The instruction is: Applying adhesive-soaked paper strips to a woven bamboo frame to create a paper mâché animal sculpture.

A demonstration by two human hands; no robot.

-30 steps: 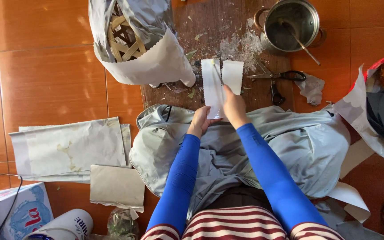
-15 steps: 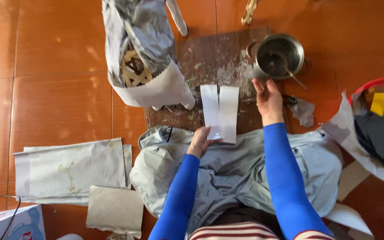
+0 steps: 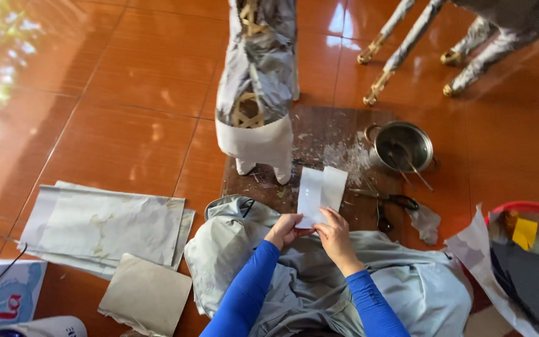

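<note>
Head view: both hands meet at the lower edge of two white paper strips [image 3: 321,193] that lie side by side on a dark wooden board [image 3: 338,134] on the floor. The left hand [image 3: 284,229] has a narrow grip, fingers curled onto the bottom corner of the left strip; the right hand [image 3: 335,232] pinches the same lower edge just beside it, thumb and fingers closed on the paper.

Beyond the grip stands a paper-covered woven frame [image 3: 258,93]. To the right of the grip sit a metal pot [image 3: 402,146] with sticks in it and black scissors [image 3: 389,201]. A grey cloth [image 3: 319,281] lies under the forearms.

To handle the strips well, I judge that both pinches should stay light and at the edge, keeping the paper flat and the strips aligned, since thin paper creases or tears easily.
</note>
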